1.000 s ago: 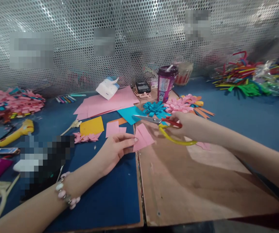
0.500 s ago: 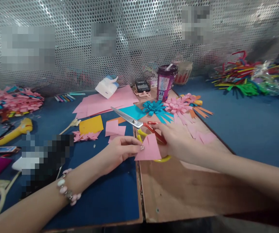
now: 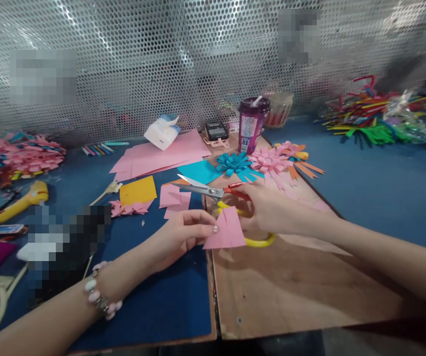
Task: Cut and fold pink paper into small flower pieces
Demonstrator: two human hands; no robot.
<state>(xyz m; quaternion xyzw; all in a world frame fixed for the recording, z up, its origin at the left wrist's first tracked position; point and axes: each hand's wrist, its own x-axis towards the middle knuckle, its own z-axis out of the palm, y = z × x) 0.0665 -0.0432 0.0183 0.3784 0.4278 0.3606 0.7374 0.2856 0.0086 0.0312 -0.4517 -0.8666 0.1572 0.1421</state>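
Note:
My left hand pinches a small piece of pink paper by its left edge; slits show near the paper's top. Scissors with red and yellow handles are in my right hand, just behind the paper. Their blades stand slightly apart, pointing left and away from the paper. Below the blades lie cut pink squares and a blue-green sheet. Past my right hand, a teal paper flower and a pink paper flower rest on the wooden board.
Pink sheets lie under a white packet. A purple cup stands behind the flowers. On the left are a yellow glue gun, yellow paper and a pink paper pile. Colourful strips lie far right.
The scissor blades have come apart from closed, and the scissors have tilted flatter and shifted right with my right hand. The pink paper stays in my left hand, barely moved.

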